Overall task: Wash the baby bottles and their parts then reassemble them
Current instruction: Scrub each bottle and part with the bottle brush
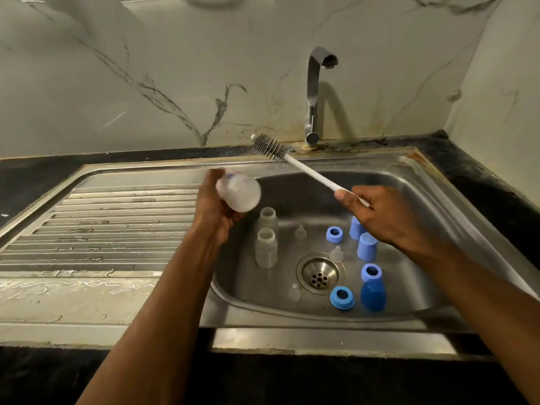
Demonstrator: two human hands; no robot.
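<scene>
My left hand [214,210] grips a clear baby bottle [239,192] tilted over the left side of the sink, its base toward me. My right hand [380,214] holds the white handle of a bottle brush [270,146]; the bristle head points up and left, apart from the bottle. Two more clear bottles [266,247] stand upright in the steel sink basin [432,229]. Blue screw rings [342,297], blue caps [367,247] and clear teats [336,254] lie around the drain [320,276].
A chrome tap [314,92] stands behind the basin, with no water running. The ribbed steel draining board [102,229] stretches to the left, wet in places. A dark counter [479,171] and marble wall enclose the sink at the back and right.
</scene>
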